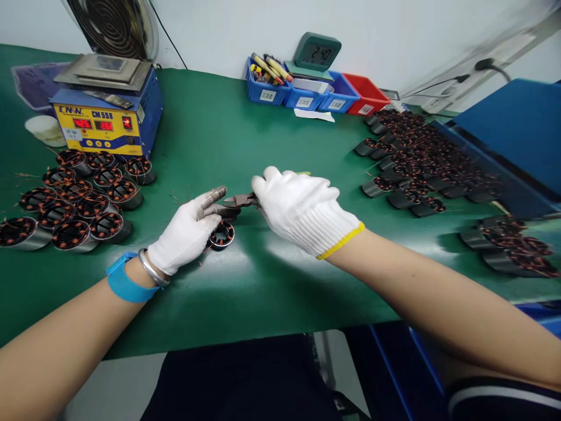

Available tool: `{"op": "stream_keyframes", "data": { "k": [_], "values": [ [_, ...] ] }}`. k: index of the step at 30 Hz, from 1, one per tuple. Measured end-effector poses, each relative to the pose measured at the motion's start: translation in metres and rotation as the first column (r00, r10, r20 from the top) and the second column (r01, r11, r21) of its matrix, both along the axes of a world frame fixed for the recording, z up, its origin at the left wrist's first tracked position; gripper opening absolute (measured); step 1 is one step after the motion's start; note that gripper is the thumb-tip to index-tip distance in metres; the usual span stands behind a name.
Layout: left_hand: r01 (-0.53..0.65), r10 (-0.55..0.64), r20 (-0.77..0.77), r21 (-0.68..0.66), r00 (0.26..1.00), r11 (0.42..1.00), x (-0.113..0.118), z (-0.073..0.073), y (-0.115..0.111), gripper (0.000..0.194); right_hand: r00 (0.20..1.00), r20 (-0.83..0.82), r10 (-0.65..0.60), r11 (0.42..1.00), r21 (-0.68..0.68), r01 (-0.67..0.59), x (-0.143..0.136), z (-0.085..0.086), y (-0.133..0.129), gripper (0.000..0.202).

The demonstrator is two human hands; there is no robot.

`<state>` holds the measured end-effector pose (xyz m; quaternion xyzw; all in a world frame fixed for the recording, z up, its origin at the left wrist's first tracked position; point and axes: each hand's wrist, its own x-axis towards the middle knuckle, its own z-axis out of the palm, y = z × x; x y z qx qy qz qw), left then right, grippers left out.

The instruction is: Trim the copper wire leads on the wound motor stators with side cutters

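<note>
Head view: to the right of the yellow-fronted control box (103, 127) and nearer to us than it, a small wire-wound core (222, 237) sits on the green bench (272, 304), its open end facing us. Our left hand (184, 235), in a white glove with darkened tips, has its thumb at the core's edge and its other fingers stretched out above; we cannot tell whether they grip it or a wire. Farther right of the box, our right hand (302, 207), gloved in white with a yellow cuff, has its fingers wrapped around the handles of the pliers (241, 201). Their jaws point back toward our left fingers; we cannot tell whether they have closed on anything.

Directly on our side of the box stands a cluster of similar cores (74, 199), and two metal plates (103, 75) lie on its top. A white cup (45, 130) is just beside the box on its left. Well to the right of the box, by the wall, we see blue bins (305, 96), a red bin (366, 95) and a clock (318, 51) reading 2:40. Farthest right of it are more cores (412, 158) and a blue machine (512, 140).
</note>
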<state>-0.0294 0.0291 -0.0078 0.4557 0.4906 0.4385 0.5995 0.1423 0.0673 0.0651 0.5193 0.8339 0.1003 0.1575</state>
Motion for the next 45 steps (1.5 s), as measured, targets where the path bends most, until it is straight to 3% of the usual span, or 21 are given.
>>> {"op": "stream_keyframes", "data": {
  "k": [7,15,17,19,23,25,30,33,35,37,39,42,44,45],
  "values": [
    [0.008,-0.008,-0.003,-0.002,1.000,1.000,0.001,0.002,0.001,0.068,0.999,-0.026,0.036,0.999,-0.005,-0.036,-0.014,0.001,-0.003,0.039],
    [0.009,-0.009,0.025,-0.022,1.000,1.000,0.002,0.001,0.000,0.073,1.000,0.012,-0.009,0.998,-0.070,0.010,-0.019,0.007,0.001,0.029],
    [-0.071,0.071,0.042,0.000,0.997,0.997,0.000,0.002,0.002,0.075,1.000,0.011,-0.026,0.999,-0.043,0.027,-0.010,0.006,0.000,0.030],
    [-0.229,0.225,0.054,0.077,0.973,0.970,-0.005,0.003,0.006,0.071,0.999,-0.042,-0.012,1.000,-0.023,0.011,0.001,0.004,-0.006,0.037],
    [-0.501,0.493,0.102,0.261,0.864,0.825,-0.022,-0.003,0.018,0.059,0.979,-0.165,0.117,0.974,-0.174,-0.145,0.007,-0.007,-0.033,0.043],
    [-0.548,0.542,0.106,0.276,0.834,0.790,-0.027,-0.006,0.022,0.056,0.973,-0.176,0.151,0.948,-0.252,-0.193,-0.001,-0.014,-0.047,0.039],
    [-0.534,0.558,-0.020,0.265,0.829,0.803,-0.028,-0.012,0.020,0.052,0.955,-0.276,0.108,0.952,-0.247,-0.179,-0.008,-0.028,-0.052,0.027],
    [-0.461,0.535,-0.171,0.337,0.827,0.821,-0.027,-0.015,0.015,0.059,0.945,-0.327,-0.024,0.985,-0.170,-0.034,0.024,-0.030,-0.036,0.031],
    [-0.315,0.497,-0.369,0.453,0.786,0.834,-0.023,-0.015,0.010,0.060,0.920,-0.326,-0.219,0.975,-0.102,0.196,0.058,-0.030,-0.019,0.035],
    [-0.076,0.451,-0.573,0.558,0.684,0.826,-0.015,-0.014,0.000,0.056,0.838,-0.297,-0.457,0.886,-0.075,0.457,0.096,-0.029,-0.002,0.037],
    [0.178,0.420,-0.724,0.591,0.547,0.787,0.000,-0.013,-0.012,0.055,0.752,-0.293,-0.590,0.797,-0.063,0.600,0.129,-0.028,0.013,0.039],
    [0.493,0.361,-0.877,0.477,0.317,0.727,0.030,-0.015,-0.029,0.065,0.676,-0.339,-0.654,0.727,-0.036,0.685,0.150,-0.026,0.023,0.042],
    [0.646,0.292,-0.938,0.340,0.185,0.683,0.053,-0.019,-0.033,0.068,0.682,-0.419,-0.599,0.767,-0.056,0.639,0.144,-0.025,0.024,0.043],
    [0.697,0.255,-0.957,0.279,0.140,0.661,0.065,-0.020,-0.031,0.069,0.691,-0.484,-0.536,0.813,-0.077,0.577,0.137,-0.024,0.026,0.043]
  ]
}}
